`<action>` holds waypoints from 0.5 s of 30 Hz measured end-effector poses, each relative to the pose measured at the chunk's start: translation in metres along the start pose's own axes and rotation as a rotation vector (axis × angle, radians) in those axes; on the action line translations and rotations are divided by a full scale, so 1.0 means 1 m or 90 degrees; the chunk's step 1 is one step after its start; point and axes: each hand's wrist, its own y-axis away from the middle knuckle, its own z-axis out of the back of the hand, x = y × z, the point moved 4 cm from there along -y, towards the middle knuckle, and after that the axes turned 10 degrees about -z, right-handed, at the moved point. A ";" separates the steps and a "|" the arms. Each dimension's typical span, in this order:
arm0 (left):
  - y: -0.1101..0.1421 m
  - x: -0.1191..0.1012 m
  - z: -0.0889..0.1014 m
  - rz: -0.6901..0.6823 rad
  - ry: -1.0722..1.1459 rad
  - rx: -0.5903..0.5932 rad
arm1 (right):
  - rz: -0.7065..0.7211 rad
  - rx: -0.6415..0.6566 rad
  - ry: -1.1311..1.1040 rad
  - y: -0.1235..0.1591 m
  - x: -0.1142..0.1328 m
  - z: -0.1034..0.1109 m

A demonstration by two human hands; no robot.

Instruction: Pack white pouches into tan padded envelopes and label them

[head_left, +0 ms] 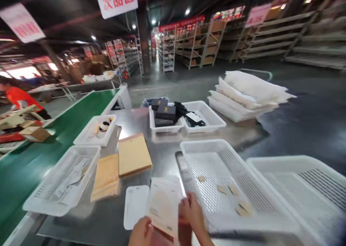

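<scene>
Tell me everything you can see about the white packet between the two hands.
The white packet is flat-faced and roughly rectangular, and looks like paper or thin card. Small dark print runs across its face, too blurred to read. It is tilted slightly, its near end toward the wearer, above the metal table and just right of a white panel. The left hand grips its near left corner; the right hand is at its right edge, contact unclear.

Green conveyor belt [63, 132], shelving [194, 46] beyond
</scene>
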 end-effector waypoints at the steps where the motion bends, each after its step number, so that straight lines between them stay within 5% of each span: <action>1: 0.002 0.002 -0.006 -0.015 0.007 0.029 | -0.018 0.018 0.021 0.002 0.003 -0.003; 10: 0.022 0.025 -0.005 0.008 0.039 0.080 | -0.046 -0.049 0.160 0.031 0.022 -0.033; 15: 0.033 0.034 -0.009 0.047 0.052 0.073 | -0.081 -0.049 0.093 0.029 0.014 -0.031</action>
